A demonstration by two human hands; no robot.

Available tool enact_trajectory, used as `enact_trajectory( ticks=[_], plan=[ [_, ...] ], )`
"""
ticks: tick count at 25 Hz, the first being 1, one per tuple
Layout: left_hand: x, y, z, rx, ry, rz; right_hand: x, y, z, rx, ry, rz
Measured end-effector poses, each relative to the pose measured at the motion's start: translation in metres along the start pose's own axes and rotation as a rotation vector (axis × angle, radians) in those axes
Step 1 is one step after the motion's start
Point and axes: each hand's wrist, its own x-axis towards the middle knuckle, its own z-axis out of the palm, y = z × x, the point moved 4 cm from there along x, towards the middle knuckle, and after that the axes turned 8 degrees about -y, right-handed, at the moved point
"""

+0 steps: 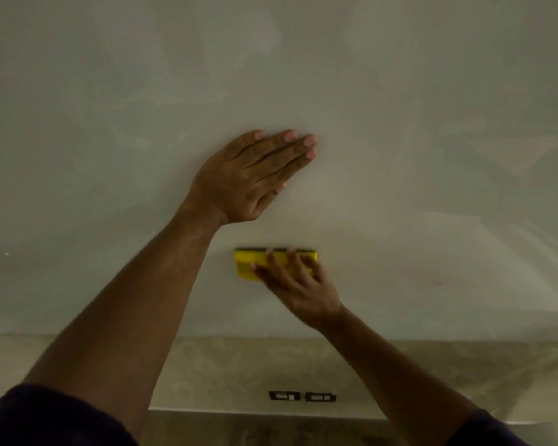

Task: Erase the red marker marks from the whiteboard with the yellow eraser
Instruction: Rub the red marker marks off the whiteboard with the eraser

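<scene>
The whiteboard [110, 156] fills most of the view and looks smeared and greyish. My left hand [255, 175] lies flat against it near the centre, fingers straight and together, pointing right. Below it my right hand [293, 284] holds the yellow eraser [248, 265] against the board, fingers spread over its back. The eraser has a dark strip along its top edge. A faint red smudge [437, 280] shows on the board to the right of the eraser.
Below the board's lower edge runs a beige wall [207, 365] with two dark wall sockets [302, 396]. A pale skirting ledge and a patch of floor lie at the bottom. Dark sleeves frame both lower corners.
</scene>
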Motion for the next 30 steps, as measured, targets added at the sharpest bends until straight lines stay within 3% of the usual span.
enact_trajectory(
  ticks=[3,6,8,10,13,14,16,19,21,23,28,30],
  plan=[
    [0.001,0.002,0.000,0.005,0.001,-0.013,0.014,0.009,-0.005,0.003,0.091,-0.021],
    [0.000,0.003,-0.003,0.007,0.020,-0.031,-0.016,-0.013,0.004,-0.001,-0.044,-0.312],
    [0.001,0.004,-0.004,0.011,0.024,-0.047,-0.040,-0.011,0.002,-0.042,-0.132,-0.384],
    [0.000,0.007,-0.004,0.009,0.015,-0.066,-0.042,0.008,-0.009,-0.087,-0.083,-0.281],
    [0.000,0.010,-0.004,0.021,-0.006,-0.073,-0.015,0.053,-0.024,-0.054,0.101,0.083],
    [0.001,0.010,-0.004,0.026,-0.010,-0.069,-0.008,0.058,-0.027,-0.043,0.143,0.128],
    [0.001,0.009,-0.004,0.031,-0.016,-0.068,-0.010,0.050,-0.020,-0.050,0.098,0.016],
    [0.001,0.011,-0.003,0.034,-0.005,-0.074,-0.049,0.022,-0.002,-0.068,-0.073,-0.331],
    [0.001,0.012,-0.004,0.036,0.004,-0.072,-0.073,0.016,0.001,-0.082,-0.177,-0.430],
    [0.002,0.012,-0.005,0.034,0.009,-0.074,-0.076,0.020,-0.003,-0.085,-0.176,-0.388],
    [0.005,0.017,-0.007,0.057,-0.007,-0.038,-0.019,0.060,-0.019,-0.011,0.105,0.042],
    [0.007,0.018,-0.009,0.056,-0.023,-0.013,-0.018,0.051,-0.014,0.003,0.081,-0.075]
  ],
)
